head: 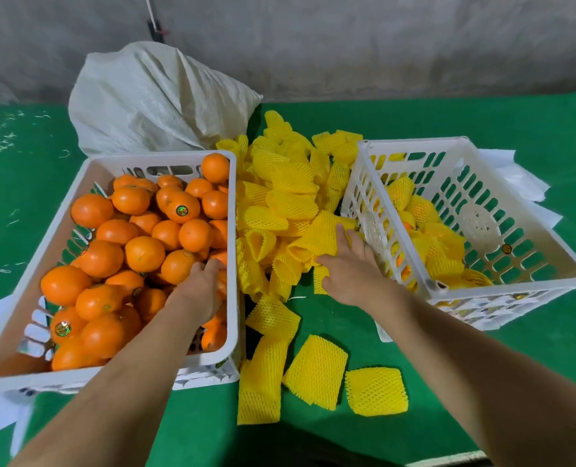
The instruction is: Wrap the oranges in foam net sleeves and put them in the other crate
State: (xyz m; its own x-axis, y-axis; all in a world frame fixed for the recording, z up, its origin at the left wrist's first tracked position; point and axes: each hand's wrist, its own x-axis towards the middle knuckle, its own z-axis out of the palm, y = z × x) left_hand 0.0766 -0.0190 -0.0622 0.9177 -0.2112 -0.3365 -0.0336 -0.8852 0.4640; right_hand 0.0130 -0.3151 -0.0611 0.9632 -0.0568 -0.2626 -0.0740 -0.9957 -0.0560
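While both arms reach forward over a green desk [414,382], the scene reads as follows.

Left hand: the left hand [199,291] is down inside the left crate [234,230] near its right wall, fingers curled among the fruit; whether it actually grips one orange cannot be told, since the fingertips are hidden.

Right hand: the right hand [354,267] lies on the pile of foam net sleeves [280,203], fingers bent down onto a yellow sleeve at the pile's right edge, just beside the right crate; whether it pinches that sleeve cannot be told.

Oranges: the oranges [138,244] fill the left crate in a heap, several with small round stickers.

Left crate: white, slotted plastic, standing on the desk at the left.

Foam net sleeves: yellow, heaped between the two crates; three flat ones [317,369] lie apart nearer the person.

Right crate: the right crate [522,203] is white and slotted, set at an angle on the desk.

Wrapped oranges: the wrapped oranges [424,230] lie in yellow netting along the right crate's left and near side.

Sack: a white woven sack [152,96] slumps behind the left crate.

Paper: white paper sheets [522,183] stick out from under the right crate.
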